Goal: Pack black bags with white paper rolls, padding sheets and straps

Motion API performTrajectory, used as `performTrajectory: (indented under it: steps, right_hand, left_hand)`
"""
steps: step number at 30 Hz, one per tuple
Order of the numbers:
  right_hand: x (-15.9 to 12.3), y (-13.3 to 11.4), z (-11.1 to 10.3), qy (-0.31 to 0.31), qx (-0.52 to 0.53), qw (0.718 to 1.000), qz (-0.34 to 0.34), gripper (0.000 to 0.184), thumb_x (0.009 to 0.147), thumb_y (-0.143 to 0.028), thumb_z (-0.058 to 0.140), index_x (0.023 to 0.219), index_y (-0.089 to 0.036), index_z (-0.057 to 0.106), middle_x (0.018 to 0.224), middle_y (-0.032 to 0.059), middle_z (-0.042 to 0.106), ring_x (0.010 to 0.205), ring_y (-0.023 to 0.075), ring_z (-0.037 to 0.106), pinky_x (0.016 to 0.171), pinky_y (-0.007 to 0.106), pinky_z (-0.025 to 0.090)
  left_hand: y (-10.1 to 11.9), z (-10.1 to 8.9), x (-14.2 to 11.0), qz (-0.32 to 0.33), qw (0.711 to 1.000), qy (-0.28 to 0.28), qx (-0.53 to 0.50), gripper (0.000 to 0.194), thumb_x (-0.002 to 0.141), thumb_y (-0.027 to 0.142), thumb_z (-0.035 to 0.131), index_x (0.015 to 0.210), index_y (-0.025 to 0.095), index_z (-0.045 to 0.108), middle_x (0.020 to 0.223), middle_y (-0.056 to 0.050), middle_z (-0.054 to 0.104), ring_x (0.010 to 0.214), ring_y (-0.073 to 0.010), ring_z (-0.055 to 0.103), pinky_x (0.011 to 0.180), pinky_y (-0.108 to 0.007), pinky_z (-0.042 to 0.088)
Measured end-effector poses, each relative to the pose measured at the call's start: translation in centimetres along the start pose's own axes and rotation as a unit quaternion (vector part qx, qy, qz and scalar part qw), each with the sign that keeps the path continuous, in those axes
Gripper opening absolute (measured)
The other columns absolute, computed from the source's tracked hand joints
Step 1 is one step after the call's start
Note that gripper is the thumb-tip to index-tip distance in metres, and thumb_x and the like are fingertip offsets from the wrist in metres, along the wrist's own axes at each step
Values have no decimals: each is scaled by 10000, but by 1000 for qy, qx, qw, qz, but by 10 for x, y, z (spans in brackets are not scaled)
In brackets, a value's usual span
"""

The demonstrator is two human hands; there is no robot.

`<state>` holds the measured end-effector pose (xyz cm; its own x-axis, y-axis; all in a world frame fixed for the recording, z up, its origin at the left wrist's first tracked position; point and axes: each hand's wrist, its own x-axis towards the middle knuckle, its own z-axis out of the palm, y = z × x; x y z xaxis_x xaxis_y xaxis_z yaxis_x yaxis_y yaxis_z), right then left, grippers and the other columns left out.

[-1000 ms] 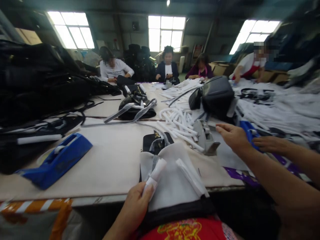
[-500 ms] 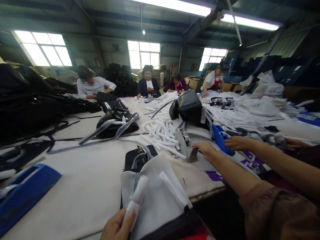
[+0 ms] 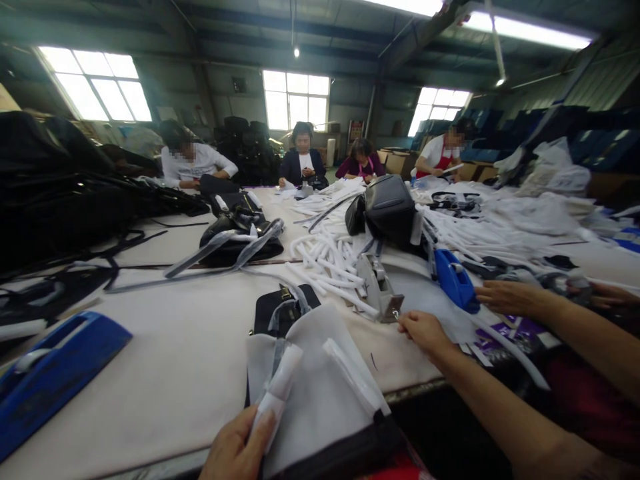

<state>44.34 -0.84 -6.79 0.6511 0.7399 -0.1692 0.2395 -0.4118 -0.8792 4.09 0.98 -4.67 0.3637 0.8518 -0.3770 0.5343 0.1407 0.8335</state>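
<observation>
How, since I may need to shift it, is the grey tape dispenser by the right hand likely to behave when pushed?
The grey tape dispenser is probably rigid and somewhat heavy for its size, judging by its thick, blocky body. Pushed, it seems likelier to slide than tip, since it sits low on the table.

right hand (image 3: 424, 333) drawn back and lower from the grey dispenser (image 3: 379, 290) at its left, shiny bit of tape (image 3: 397, 315) now at its fingertips, co-worker (image 3: 444, 157) far beyond now holding white strip (image 3: 453, 168)
</observation>
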Motion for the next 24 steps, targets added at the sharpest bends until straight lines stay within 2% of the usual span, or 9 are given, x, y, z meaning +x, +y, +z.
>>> performTrajectory:
  steps: [2, 4, 6, 10, 12, 14, 17, 21, 24]
  right_hand:
    - [-18, -19, -1, -34, -6, 998, -43, 226, 771, -361, 643, 664, -161, 646, 611, 20, 633, 546, 129, 508, 529, 240, 408]
    - [-46, -48, 4, -95, -2, 988, -120, 266, 820, -422, 637, 746, -169, 677, 661, 20, 649, 598, 139, 539, 591, 247, 444]
    - [-77, -79, 16, -189, 7, 967, -173, 280, 833, -448, 654, 768, -179, 694, 674, 21, 657, 623, 143, 557, 603, 240, 452]
    - [-133, -121, 62, -422, 11, 893, -154, 288, 865, -429, 626, 724, -185, 685, 660, 14, 661, 601, 126, 558, 585, 222, 443]
    - [-152, -124, 90, -484, 7, 866, -123, 305, 864, -425, 602, 689, -183, 661, 642, 8, 658, 580, 119, 546, 573, 220, 434]
    - [-161, -119, 114, -491, -24, 864, -105, 324, 847, -427, 594, 641, -181, 640, 598, 0, 638, 534, 110, 511, 531, 220, 398]
    - [-163, -109, 134, -449, -103, 883, -92, 340, 826, -428, 593, 599, -178, 637, 524, -13, 594, 463, 99, 446, 469, 228, 325]
    - [-159, -105, 138, -413, -121, 901, -61, 337, 822, -427, 586, 610, -173, 649, 528, -6, 609, 463, 105, 467, 474, 233, 329]
    - [-158, -106, 138, -410, -136, 900, -54, 335, 811, -427, 597, 598, -174, 655, 523, -3, 614, 464, 110, 476, 478, 240, 331]
  left_hand:
    - [2, 2, -2, 9, 1000, 7, 5, 550, 860, 644, 440, 892, 149, 677, 844, -57, 673, 857, -271, 587, 747, -297, 456]
    - [4, 3, -5, 22, 999, 19, 16, 496, 884, 587, 432, 813, 145, 646, 765, -40, 621, 762, -223, 540, 664, -275, 408]
    - [5, 5, -7, 30, 999, 33, 28, 441, 897, 530, 439, 733, 153, 598, 688, -11, 550, 677, -177, 479, 596, -260, 342]
    - [3, 8, -9, 43, 997, 50, 39, 380, 916, 450, 449, 703, 160, 572, 648, 14, 501, 614, -139, 436, 552, -257, 272]
    - [2, 9, -11, 62, 996, 54, 43, 370, 923, 422, 447, 716, 154, 594, 657, 6, 531, 617, -139, 453, 553, -259, 279]
    - [2, 9, -14, 80, 994, 58, 43, 363, 927, 395, 443, 723, 149, 616, 668, -7, 564, 624, -143, 470, 560, -260, 292]
    - [3, 8, -16, 98, 992, 68, 43, 356, 927, 367, 445, 699, 150, 612, 666, -16, 583, 627, -145, 480, 561, -260, 298]
    - [2, 6, -16, 95, 993, 62, 41, 343, 928, 363, 455, 696, 155, 598, 660, -15, 589, 611, -143, 480, 544, -260, 280]
    - [2, 6, -15, 92, 993, 58, 37, 338, 923, 361, 465, 690, 157, 600, 653, -14, 586, 608, -145, 480, 547, -262, 282]
